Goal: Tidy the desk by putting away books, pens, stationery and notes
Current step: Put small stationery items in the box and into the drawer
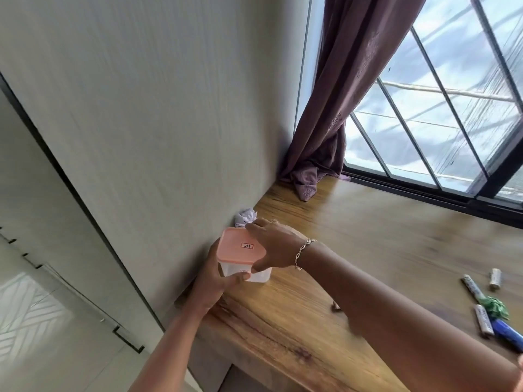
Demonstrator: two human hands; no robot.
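Small clear plastic box [259, 274] with salmon-pink lid [241, 246], at the left edge of the wooden desk [353, 250] against the pale wall [141, 108]. Left hand [216, 281] clasped around its base; right hand [273, 246] gripping the lid. Crumpled white paper [246, 216] just behind. Markers [472, 287] and green scrap [495, 306] well apart, right. Plum curtain [339, 108] beside barred window [438, 108].

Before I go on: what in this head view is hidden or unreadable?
- Contents of the translucent plastic box: hidden by its orange lid and both hands.
- Crumpled white paper: partly behind the right hand.
- Blue marker: cut by the right edge.
- Lid label: too small.
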